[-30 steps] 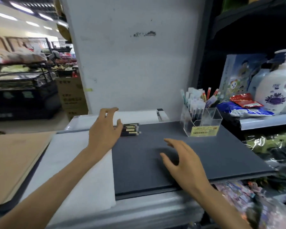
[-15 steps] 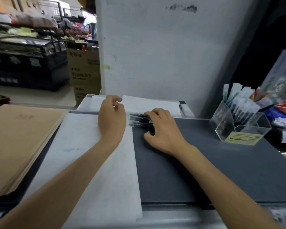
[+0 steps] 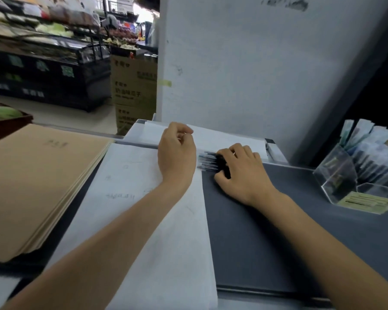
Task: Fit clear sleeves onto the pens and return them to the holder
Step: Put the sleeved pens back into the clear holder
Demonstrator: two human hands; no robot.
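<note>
Grey mat [image 3: 267, 231] bears pens [image 3: 207, 162]; grocery shelves [image 3: 43, 63] stand beyond.

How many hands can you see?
2. The left hand is above the white paper, fingers curled; the right hand grips the pens on the dark mat beside it.

One head-worn wide-angle view looks forward and down, close over the counter [image 3: 267, 247], with the left hand [image 3: 176, 154] and right hand [image 3: 241, 174] mid-frame.
</note>
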